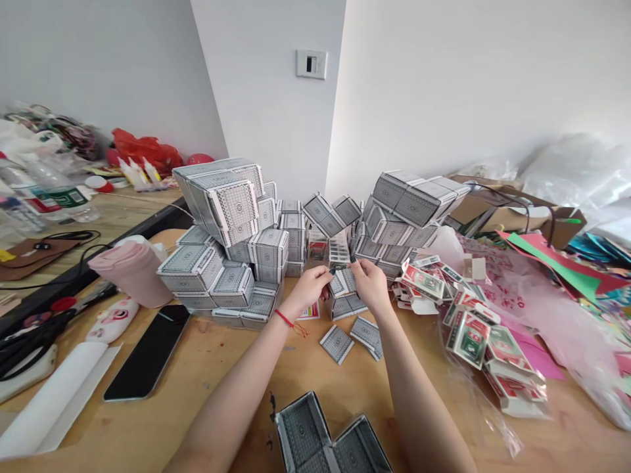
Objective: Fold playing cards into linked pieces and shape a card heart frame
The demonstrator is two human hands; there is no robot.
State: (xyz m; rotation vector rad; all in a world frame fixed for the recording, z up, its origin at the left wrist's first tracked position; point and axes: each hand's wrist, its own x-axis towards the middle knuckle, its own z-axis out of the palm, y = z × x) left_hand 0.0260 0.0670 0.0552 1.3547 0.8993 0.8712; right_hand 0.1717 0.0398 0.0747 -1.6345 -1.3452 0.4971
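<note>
In the middle of the table, a patterned grey-and-white folded playing card [342, 282] is pinched between my two hands. My left hand [313, 289], with a red string on its wrist, grips the card's left side. On its right side the fingers of my right hand [371, 284] are closed. Directly below stands a small block of folded cards [348, 305]. Two loose pieces lie nearer me, a flat card square [336, 344] and a folded card [367, 337]. At the bottom edge is an open-topped card structure [303, 430], partly cut off.
Stacked card blocks rise at the left [236, 210] and right [409, 203]. Emptied card boxes [468, 338] and plastic wrap lie at right. A black phone [148, 351], a pink cloth roll [131, 269], a white paper roll [56, 394] and scissors [49, 328] occupy the left.
</note>
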